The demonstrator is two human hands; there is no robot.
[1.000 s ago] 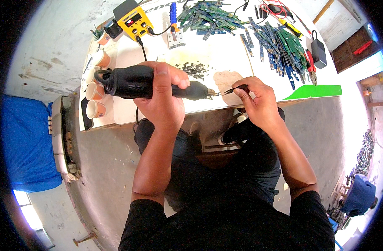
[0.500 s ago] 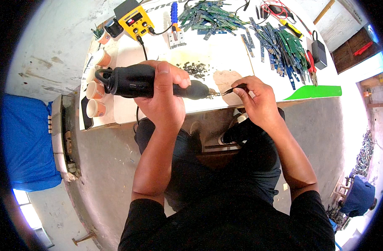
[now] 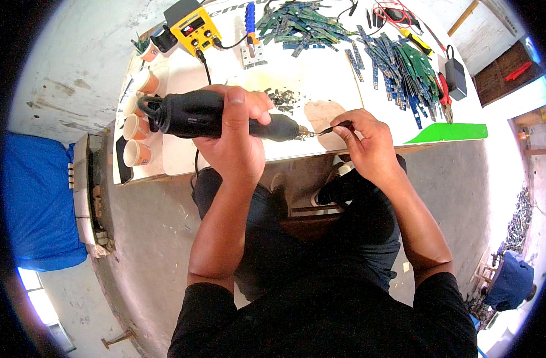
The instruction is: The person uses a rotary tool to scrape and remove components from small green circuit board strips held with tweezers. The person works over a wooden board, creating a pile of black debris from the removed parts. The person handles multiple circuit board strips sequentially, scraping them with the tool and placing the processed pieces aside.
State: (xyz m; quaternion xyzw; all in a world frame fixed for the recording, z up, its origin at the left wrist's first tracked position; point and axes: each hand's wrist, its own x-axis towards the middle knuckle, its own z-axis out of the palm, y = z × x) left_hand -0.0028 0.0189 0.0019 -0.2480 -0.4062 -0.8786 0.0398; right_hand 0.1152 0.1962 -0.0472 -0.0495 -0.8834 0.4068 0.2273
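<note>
My left hand is wrapped round a black hot air gun, held level with its metal nozzle pointing right. Close to the nozzle tip, my right hand pinches a pair of dark tweezers. The tweezers' tips meet the nozzle area; whether they grip a small part there cannot be made out. Below both tools lies a brownish scorched patch on the white tabletop. A scatter of small black chips lies just beyond the gun, partly hidden by my left hand.
A yellow soldering station stands at the back left, near several paper cups. Heaps of circuit board strips cover the back and right. Red pliers, a black adapter and a green sheet lie at the right.
Both hands stay almost still. The hot air gun has shifted very slightly to the right, toward the tweezers.
</note>
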